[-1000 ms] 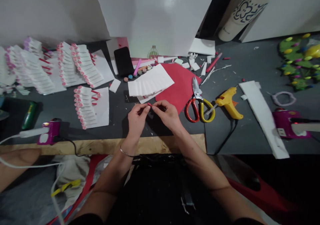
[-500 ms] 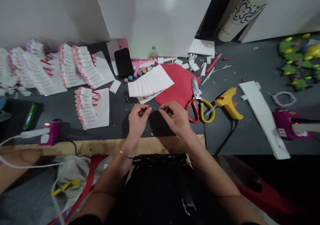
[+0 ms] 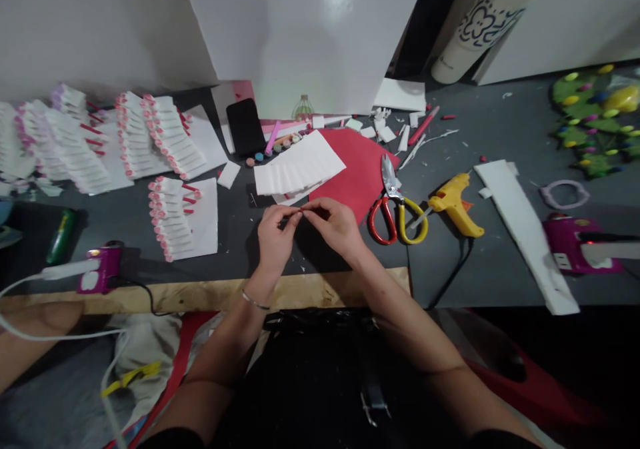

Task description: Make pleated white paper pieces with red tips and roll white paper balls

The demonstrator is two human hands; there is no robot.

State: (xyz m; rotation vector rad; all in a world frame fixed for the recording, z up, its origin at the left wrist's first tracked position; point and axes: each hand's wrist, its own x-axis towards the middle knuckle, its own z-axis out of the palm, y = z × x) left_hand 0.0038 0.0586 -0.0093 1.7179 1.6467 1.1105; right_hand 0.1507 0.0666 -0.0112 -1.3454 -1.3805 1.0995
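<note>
My left hand (image 3: 277,230) pinches a small red piece (image 3: 301,210) between thumb and forefinger, above the front of the dark table. The fingertips of my right hand (image 3: 337,228) close on that same piece from the other side, so the two hands meet. What exactly the piece is, I cannot make out. Just beyond the hands lies a pleated white sheet (image 3: 300,164), partly over a red sheet (image 3: 357,162). To the right of my right hand rest scissors (image 3: 393,192) with one red and one yellow handle.
A yellow glue gun (image 3: 456,202) lies right of the scissors, near a white strip (image 3: 530,236). On the left are several pleated white pieces with pink tips (image 3: 173,216). A phone (image 3: 246,127) and a white bottle (image 3: 487,26) are farther back. A purple power block (image 3: 100,269) sits front left.
My right hand has moved left, and its fingertips now meet those of my left hand at the small red piece. My left hand has hardly moved.
</note>
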